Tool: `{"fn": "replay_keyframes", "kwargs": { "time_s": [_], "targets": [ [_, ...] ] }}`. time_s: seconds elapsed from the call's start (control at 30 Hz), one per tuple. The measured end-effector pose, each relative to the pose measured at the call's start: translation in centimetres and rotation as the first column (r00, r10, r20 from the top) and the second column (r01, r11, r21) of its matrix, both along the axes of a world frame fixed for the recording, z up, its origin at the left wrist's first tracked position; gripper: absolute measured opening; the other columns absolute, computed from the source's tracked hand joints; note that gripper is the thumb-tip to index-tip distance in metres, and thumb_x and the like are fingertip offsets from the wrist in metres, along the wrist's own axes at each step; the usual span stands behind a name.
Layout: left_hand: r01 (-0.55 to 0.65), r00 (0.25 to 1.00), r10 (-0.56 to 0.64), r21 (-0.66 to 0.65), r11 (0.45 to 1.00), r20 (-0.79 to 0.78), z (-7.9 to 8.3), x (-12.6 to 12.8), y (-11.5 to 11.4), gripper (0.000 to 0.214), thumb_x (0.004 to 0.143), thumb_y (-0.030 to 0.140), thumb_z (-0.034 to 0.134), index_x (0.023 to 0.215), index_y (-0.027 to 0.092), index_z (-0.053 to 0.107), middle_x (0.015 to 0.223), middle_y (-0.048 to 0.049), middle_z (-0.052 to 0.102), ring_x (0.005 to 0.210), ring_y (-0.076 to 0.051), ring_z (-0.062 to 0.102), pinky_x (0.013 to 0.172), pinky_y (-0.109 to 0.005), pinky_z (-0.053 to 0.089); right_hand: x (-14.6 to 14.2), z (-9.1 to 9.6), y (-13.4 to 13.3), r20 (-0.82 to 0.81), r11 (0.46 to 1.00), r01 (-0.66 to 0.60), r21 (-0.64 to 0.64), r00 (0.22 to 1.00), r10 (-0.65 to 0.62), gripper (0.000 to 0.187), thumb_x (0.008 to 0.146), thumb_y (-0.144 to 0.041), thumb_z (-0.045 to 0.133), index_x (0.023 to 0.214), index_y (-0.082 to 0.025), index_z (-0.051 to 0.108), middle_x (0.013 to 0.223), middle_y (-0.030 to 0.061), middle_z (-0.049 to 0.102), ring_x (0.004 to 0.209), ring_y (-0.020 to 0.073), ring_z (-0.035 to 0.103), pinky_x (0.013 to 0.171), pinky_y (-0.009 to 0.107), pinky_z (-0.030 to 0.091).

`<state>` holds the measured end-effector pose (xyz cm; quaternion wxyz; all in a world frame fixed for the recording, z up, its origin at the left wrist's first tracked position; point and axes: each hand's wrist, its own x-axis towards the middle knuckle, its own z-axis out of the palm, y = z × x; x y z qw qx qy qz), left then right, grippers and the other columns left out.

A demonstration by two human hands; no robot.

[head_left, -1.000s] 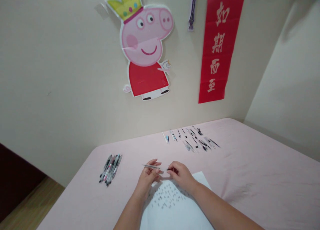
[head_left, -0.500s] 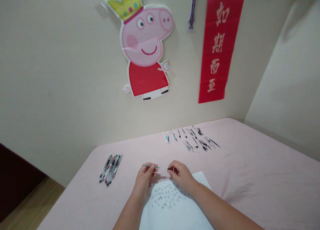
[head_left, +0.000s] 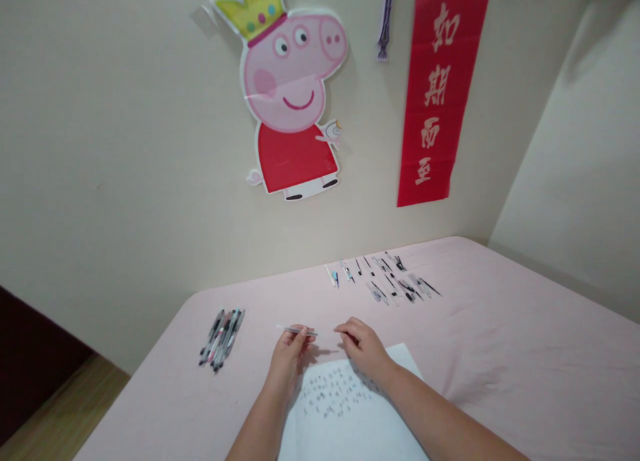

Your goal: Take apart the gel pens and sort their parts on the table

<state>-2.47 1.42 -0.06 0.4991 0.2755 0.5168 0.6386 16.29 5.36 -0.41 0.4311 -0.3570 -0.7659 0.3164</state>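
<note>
My left hand pinches a thin pen barrel that lies level above the pink tablecloth. My right hand hovers just to its right, fingers curled round a small dark part I cannot make out. A gap separates the two hands. Both hover over the far edge of a white sheet of paper covered with scribbled marks.
A bundle of assembled pens lies at the left of the table. Several loose pen parts are spread near the wall at the back. A cartoon pig cut-out and a red banner hang on the wall.
The hands have drawn apart: my left hand has shifted the barrel a little left and up, and my right hand has pulled slightly away from its end.
</note>
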Motion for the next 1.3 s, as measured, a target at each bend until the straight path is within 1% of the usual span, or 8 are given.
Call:
{"fn": "replay_keyframes", "kwargs": {
  "time_s": [0.3, 0.43, 0.6, 0.7, 0.93, 1.1, 1.17, 1.3],
  "targets": [
    [0.067, 0.997, -0.068, -0.03, 0.997, -0.032, -0.1, 0.1, -0.2, 0.04, 0.062, 0.046, 0.077, 0.084, 0.016, 0.061, 0.075, -0.001, 0.067, 0.058, -0.01, 0.06, 0.052, -0.019, 0.047, -0.2, 0.1, -0.2, 0.103, 1.0, -0.006, -0.03, 0.995, 0.009, 0.014, 0.075, -0.009, 0.057, 0.075, -0.018, 0.067, 0.073, 0.0001, 0.056, 0.067, 0.013, 0.054, 0.064, 0.024, 0.04],
    [-0.134, 0.991, 0.134, -0.001, 0.991, -0.023, 0.5, -1.2, 0.1, 0.037, 0.061, 0.042, 0.078, 0.082, 0.017, 0.061, 0.074, 0.0013, 0.065, 0.056, -0.007, 0.057, 0.05, -0.016, 0.045, 0.0, -0.2, 0.1, 0.138, 0.997, 0.055, -0.047, 0.989, -0.048, 0.013, 0.074, -0.008, 0.056, 0.073, -0.018, 0.065, 0.073, 0.0001, 0.056, 0.066, 0.0125, 0.053, 0.062, 0.023, 0.039],
    [-0.478, 0.877, 0.475, 0.045, 0.877, 0.065, 1.2, -3.4, 0.4, 0.023, 0.068, 0.033, 0.071, 0.075, 0.016, 0.058, 0.066, 0.0042, 0.059, 0.055, -0.005, 0.054, 0.049, -0.013, 0.043, 0.4, -0.2, 0.4, 0.2, 0.991, 0.124, -0.042, 0.973, -0.113, 0.012, 0.076, -0.012, 0.054, 0.074, -0.019, 0.064, 0.074, 0.0003, 0.057, 0.067, 0.0134, 0.053, 0.063, 0.024, 0.038],
    [-0.534, 0.845, 0.532, 0.038, 0.845, 0.055, 1.5, -3.8, 0.3, 0.018, 0.072, 0.031, 0.068, 0.074, 0.016, 0.057, 0.062, 0.0054, 0.055, 0.053, -0.005, 0.052, 0.049, -0.013, 0.044, 0.5, -0.1, 0.4, 0.231, 0.984, 0.176, -0.039, 0.959, -0.163, 0.012, 0.078, -0.016, 0.052, 0.074, -0.019, 0.063, 0.074, 0.0007, 0.057, 0.068, 0.0144, 0.054, 0.064, 0.025, 0.038],
    [-0.034, 0.997, 0.028, -0.084, 0.996, -0.076, 2.1, -0.7, 0.1, 0.049, 0.065, 0.034, 0.075, 0.105, 0.013, 0.057, 0.061, 0.0031, 0.058, 0.046, -0.007, 0.052, 0.043, -0.016, 0.042, 0.9, -0.2, 0.8, 0.245, 0.942, 0.335, -0.028, 0.916, -0.318, 0.014, 0.08, -0.019, 0.05, 0.073, -0.021, 0.062, 0.075, 0.0012, 0.058, 0.068, 0.0153, 0.055, 0.064, 0.026, 0.038],
    [0.125, 0.96, -0.161, -0.166, 0.978, -0.228, 1.8, 1.4, 0.0, 0.102, 0.063, 0.035, 0.077, 0.144, 0.017, 0.017, 0.051, 0.009, 0.053, 0.037, -0.009, 0.049, 0.04, -0.018, 0.036, 1.0, -0.1, 0.9, 0.276, 0.942, 0.335, -0.015, 0.907, -0.318, 0.015, 0.081, -0.019, 0.051, 0.074, -0.021, 0.064, 0.075, 0.0011, 0.059, 0.068, 0.015, 0.056, 0.064, 0.025, 0.038],
    [0.17, 0.921, -0.203, -0.128, 0.977, -0.332, 1.6, 1.8, 0.1, 0.095, 0.064, 0.039, 0.075, 0.142, 0.017, 0.024, 0.046, 0.0103, 0.05, 0.035, -0.009, 0.046, 0.04, -0.018, 0.034, 0.8, 0.0, 0.7, 0.283, 0.949, 0.315, -0.002, 0.911, -0.301, 0.015, 0.082, -0.019, 0.051, 0.075, -0.021, 0.064, 0.076, 0.0013, 0.059, 0.07, 0.0151, 0.056, 0.065, 0.024, 0.038],
    [0.206, 0.799, -0.255, -0.151, 0.967, -0.545, 1.4, 2.1, 0.7, 0.042, 0.07, 0.037, 0.066, 0.106, 0.017, 0.06, 0.042, 0.0079, 0.049, 0.036, -0.01, 0.045, 0.042, -0.02, 0.033, 0.4, 0.4, 0.3, 0.308, 0.958, 0.286, 0.02, 0.91, -0.278, 0.016, 0.082, -0.018, 0.052, 0.075, -0.021, 0.065, 0.077, 0.0016, 0.06, 0.07, 0.015, 0.057, 0.064, 0.024, 0.037]
  ]
}}
